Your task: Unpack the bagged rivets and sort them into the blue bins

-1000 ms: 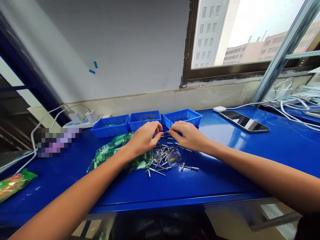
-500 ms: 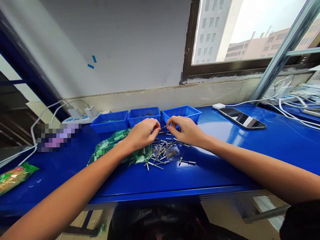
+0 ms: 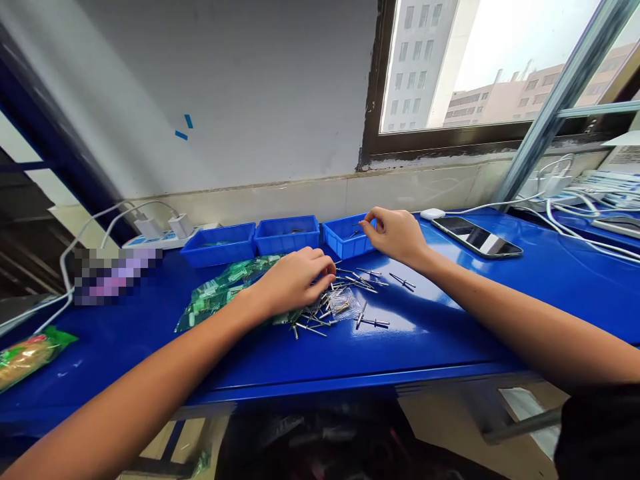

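A loose heap of metal rivets (image 3: 340, 303) lies on the blue bench (image 3: 450, 320), partly on a clear plastic bag. My left hand (image 3: 295, 280) rests at the heap's left side with fingers curled and thumb pressed to fingertips; what they pinch is hidden. My right hand (image 3: 397, 235) hovers over the right blue tray (image 3: 345, 241), fingers pinched together above a rivet lying inside; I cannot see anything between them. A green bag of small parts (image 3: 223, 293) lies under my left wrist.
Two more blue trays (image 3: 220, 243) (image 3: 286, 233) stand in a row by the wall. A power strip with chargers (image 3: 160, 233) sits behind them. A phone (image 3: 477, 237) and a white charger lie to the right, cables beyond. A snack packet (image 3: 27, 353) lies far left.
My right hand has moved from the rivet heap up and right to the right tray. My left hand stayed at the heap, shifting slightly right.
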Action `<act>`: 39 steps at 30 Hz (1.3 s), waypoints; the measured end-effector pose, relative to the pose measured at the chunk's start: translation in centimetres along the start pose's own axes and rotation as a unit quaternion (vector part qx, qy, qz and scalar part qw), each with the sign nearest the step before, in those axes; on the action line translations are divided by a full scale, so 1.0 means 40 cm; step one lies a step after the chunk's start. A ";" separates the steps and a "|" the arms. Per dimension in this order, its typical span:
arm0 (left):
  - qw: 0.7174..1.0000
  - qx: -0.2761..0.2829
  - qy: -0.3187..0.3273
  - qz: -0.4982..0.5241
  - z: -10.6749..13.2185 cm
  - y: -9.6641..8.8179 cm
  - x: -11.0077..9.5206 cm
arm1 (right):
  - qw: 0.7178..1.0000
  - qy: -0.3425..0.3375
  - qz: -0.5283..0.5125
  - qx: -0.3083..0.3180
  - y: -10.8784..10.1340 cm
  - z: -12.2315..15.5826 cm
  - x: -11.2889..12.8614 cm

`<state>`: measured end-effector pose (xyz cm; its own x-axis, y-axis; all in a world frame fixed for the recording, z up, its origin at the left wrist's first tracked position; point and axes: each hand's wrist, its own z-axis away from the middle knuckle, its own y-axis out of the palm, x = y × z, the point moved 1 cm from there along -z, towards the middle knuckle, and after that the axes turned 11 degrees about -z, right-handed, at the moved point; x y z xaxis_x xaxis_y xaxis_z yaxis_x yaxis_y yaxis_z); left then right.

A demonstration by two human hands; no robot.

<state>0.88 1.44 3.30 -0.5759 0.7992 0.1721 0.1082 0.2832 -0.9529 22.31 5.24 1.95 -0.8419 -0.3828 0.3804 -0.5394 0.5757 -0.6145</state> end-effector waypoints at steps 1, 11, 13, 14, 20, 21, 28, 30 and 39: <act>1.000 0.010 0.017 -0.002 0.003 -0.006 -0.002 | 1.000 0.008 0.010 0.004 0.003 0.000 -0.004; 0.993 0.093 -0.046 0.053 0.032 -0.079 0.042 | 0.987 -0.074 -0.083 0.113 0.007 0.035 0.079; 0.987 0.140 -0.053 0.055 0.040 -0.082 0.028 | 0.972 -0.115 -0.106 0.174 0.008 0.057 0.117; 0.986 0.153 -0.049 0.041 0.043 -0.083 0.019 | 0.963 -0.139 -0.111 0.205 0.008 0.069 0.135; 0.983 0.169 -0.054 -0.046 0.050 -0.083 -0.006 | 0.923 -0.217 -0.108 0.300 -0.011 0.113 0.185; 0.983 0.169 -0.056 -0.048 0.050 -0.083 -0.003 | 0.918 -0.225 -0.106 0.309 -0.014 0.114 0.184; 0.984 0.132 -0.105 -0.053 0.059 -0.085 0.054 | 0.925 -0.206 -0.105 0.303 -0.020 0.105 0.168; 0.982 0.129 -0.117 -0.071 0.063 -0.086 0.066 | 0.920 -0.215 -0.103 0.311 -0.023 0.104 0.170; 0.985 0.139 -0.100 -0.006 0.049 -0.069 0.029 | 0.910 -0.253 -0.058 0.323 -0.088 0.096 0.169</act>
<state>-1.68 0.57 5.63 -0.7263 0.6689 0.1584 -0.1107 0.1135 -0.9873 18.59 -2.15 4.01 -0.5774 -0.7911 0.2019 -0.3641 0.0281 -0.9310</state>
